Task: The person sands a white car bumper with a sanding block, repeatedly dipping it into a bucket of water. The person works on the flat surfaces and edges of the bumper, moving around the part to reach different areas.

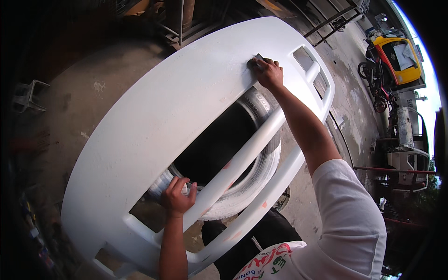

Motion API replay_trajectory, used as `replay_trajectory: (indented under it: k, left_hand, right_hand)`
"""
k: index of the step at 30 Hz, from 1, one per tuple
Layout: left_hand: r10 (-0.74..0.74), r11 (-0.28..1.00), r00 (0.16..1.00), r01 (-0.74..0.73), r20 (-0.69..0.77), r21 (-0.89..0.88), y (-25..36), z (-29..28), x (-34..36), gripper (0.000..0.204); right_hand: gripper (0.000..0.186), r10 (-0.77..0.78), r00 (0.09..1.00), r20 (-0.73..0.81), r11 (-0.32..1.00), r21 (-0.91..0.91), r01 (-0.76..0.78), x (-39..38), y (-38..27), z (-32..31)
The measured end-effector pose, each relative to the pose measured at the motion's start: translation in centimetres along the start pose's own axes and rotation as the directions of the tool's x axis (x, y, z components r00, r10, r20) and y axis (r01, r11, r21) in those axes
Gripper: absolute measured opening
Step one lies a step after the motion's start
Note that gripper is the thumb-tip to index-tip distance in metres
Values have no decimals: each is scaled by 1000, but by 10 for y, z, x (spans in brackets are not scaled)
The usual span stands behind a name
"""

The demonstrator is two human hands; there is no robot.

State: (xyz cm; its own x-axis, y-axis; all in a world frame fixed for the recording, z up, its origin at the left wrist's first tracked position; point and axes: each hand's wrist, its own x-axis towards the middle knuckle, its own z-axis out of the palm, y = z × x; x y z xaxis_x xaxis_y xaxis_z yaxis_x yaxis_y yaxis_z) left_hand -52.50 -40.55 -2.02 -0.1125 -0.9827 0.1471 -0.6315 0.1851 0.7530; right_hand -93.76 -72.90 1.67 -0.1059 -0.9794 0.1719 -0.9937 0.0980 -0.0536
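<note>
A white car bumper with small pinkish patches on its bars lies over a white-coated tire. My right hand presses a dark grey sanding pad or sheet onto the upper panel, near the small openings at the far end. My left hand is at the lower edge of the long opening, its fingers curled at that edge beside the tire; whether it also holds something small is unclear.
A white plastic stool stands at the far left. Metal racks are at the top. On the right are a motorcycle, a yellow-and-red vehicle cab or body part and another pale vehicle part.
</note>
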Motion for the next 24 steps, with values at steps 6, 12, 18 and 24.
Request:
replay_trajectory:
  k: [6,12,18,24]
  left_hand:
    - [-120,987,990,112,69,114,-4,-4,-5,27]
    - [-32,895,993,-20,110,446,-86,32,-46,43]
    - [-98,992,995,97,20,77,-14,-4,-10,22]
    - [-209,967,972,188,109,174,-23,-7,-26,23]
  right_hand:
    - [35,-186,981,-48,925,327,192,-140,-262,19]
    - [47,-743,670,-15,599,434,673,-262,-430,-31]
    - [39,-187,977,-99,973,122,198,-78,-202,10]
    - [61,-252,815,522,962,224,155,-162,-339,-24]
